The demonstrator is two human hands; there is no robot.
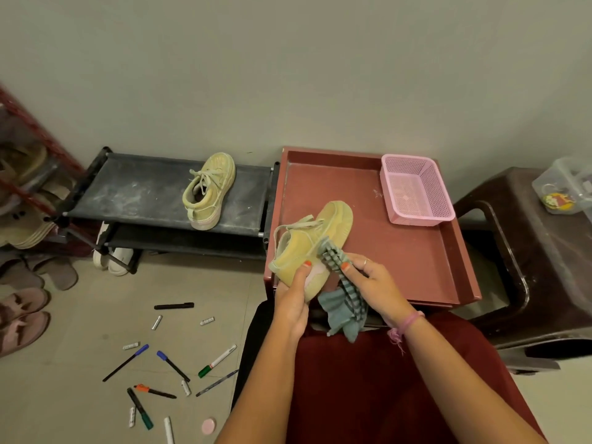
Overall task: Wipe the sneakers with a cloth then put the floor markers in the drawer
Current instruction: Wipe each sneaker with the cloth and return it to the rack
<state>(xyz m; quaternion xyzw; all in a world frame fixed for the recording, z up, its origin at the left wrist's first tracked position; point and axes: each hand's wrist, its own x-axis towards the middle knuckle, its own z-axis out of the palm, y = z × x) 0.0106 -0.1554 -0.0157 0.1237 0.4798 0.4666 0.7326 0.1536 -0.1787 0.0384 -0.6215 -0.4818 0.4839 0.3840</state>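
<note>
The left hand (293, 296) grips the heel of a yellow-green canvas sneaker (312, 248) over the open dark-red drawer (416, 257), while the right hand (373, 282) presses a grey-blue striped cloth (344, 296) against its side. Its matching sneaker (208, 190) sits on a black shoe rack (137, 190); assorted markers (173, 366) lie scattered across the tiled floor.

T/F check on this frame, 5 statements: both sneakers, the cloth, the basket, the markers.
1. The left hand grips a sneaker by its heel end. True.
2. The right hand holds a plain white cloth. False: the cloth is grey-green with dark stripes.
3. The other sneaker sits on the top shelf of the black shoe rack. True.
4. The pink basket holds the markers. False: the basket looks empty, and the markers lie scattered on the floor.
5. The pink basket stands on the floor. False: it stands in the far right corner of the red tray-like top.
</note>
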